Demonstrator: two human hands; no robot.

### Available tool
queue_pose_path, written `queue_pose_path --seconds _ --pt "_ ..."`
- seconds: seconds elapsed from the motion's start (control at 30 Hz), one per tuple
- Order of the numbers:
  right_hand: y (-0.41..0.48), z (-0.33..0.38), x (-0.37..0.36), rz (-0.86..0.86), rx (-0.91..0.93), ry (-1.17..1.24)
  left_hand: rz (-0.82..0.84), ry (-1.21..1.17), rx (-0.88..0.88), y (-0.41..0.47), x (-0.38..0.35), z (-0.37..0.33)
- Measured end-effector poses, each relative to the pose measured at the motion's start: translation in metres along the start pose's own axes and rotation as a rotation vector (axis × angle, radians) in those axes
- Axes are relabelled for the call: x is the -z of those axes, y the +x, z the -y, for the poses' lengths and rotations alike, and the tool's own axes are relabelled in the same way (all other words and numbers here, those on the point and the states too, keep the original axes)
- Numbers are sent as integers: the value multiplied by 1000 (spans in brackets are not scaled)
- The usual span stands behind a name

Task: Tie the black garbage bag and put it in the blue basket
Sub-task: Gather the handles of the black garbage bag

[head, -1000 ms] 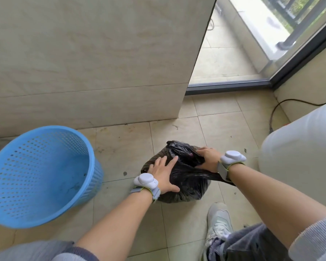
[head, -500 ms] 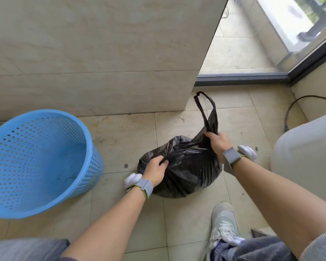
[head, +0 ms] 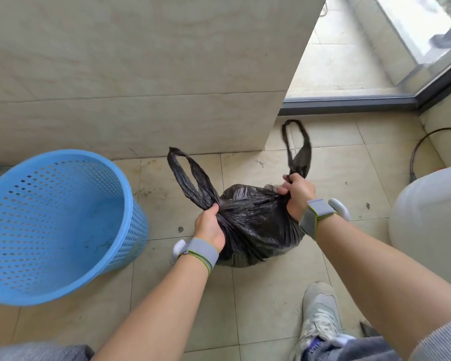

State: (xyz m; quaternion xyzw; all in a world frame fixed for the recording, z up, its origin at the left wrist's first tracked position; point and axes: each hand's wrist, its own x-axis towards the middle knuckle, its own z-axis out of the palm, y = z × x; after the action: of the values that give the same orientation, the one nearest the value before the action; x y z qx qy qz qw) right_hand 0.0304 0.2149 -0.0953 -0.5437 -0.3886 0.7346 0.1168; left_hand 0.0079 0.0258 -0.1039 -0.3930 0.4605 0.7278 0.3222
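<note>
On the tiled floor, left to right:
Basket (head: 50,225): blue, perforated, standing upright at far left, mouth open; apart from the bag.
Left hand (head: 210,226): fist closed round the base of the bag's left handle; grey wristband with a white device on the wrist.
Left handle (head: 186,175): loop standing up and leaning left above the fist, loose.
Bag (head: 253,225): black, full, resting on the floor between the two hands, its body below and between the grips; neck gathered, handles not knotted.
Right hand (head: 297,194): fist closed round the base of the right handle; same type of band.
Right handle (head: 301,152): loop rising above the fist.
Shoe (head: 320,313): grey, near the bag.
Container (head: 430,217): white, far right.
</note>
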Motion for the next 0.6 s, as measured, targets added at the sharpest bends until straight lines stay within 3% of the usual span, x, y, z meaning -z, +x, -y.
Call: queue_pose_path --seconds 0.1,0.17,0.37,0.43,0.6 --pt "3 -7 3 -15 44 -409 -5 -24 -114 -3 -6 -11" --pt "3 -14 3 41 30 -590 -12 98 -196 -7 -12 -17" --pt "2 -33 -4 158 68 -975 -17 932 -527 -8 -4 -10" --pt "1 -37 -6 171 80 -1107 -14 1149 -548 -6 1 -8" --pt "-16 -33 -7 241 32 -1151 -24 1584 -489 -4 7 -2"
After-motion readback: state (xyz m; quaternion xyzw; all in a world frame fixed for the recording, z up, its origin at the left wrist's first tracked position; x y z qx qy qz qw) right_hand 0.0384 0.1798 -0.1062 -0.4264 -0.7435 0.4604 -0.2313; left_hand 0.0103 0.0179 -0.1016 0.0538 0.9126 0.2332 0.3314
